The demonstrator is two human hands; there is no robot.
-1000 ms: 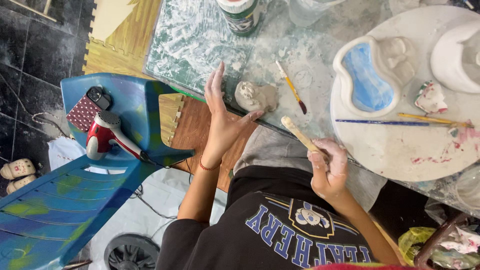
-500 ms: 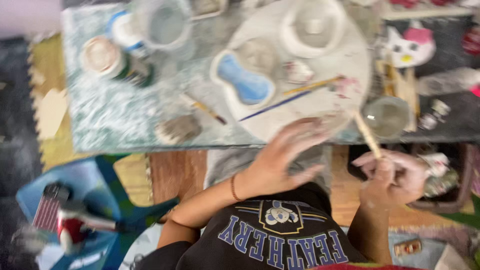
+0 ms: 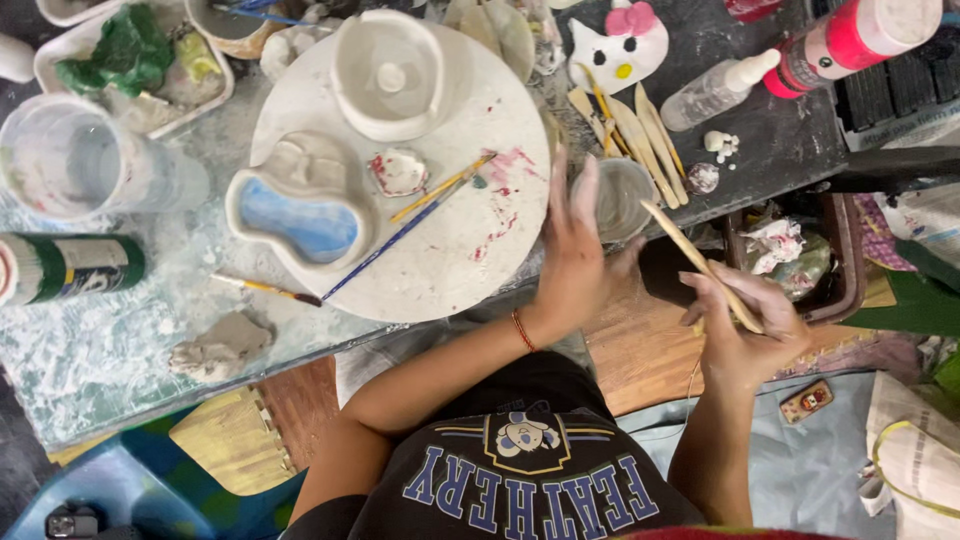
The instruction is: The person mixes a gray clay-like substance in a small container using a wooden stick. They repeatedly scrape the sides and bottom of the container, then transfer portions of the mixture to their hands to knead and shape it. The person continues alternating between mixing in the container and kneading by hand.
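While gripped in the right hand (image 3: 745,335), fingers clamped round its lower end, wooden stick (image 3: 700,265) slanting up-left toward small cup (image 3: 622,197); left hand (image 3: 577,255) nearer, fingers spread, touching round board (image 3: 470,250).

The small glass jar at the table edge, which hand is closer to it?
Left. The left hand lies open with its fingers right beside the small glass jar, perhaps touching. The right hand is lower right of it, gripping a wooden stick.
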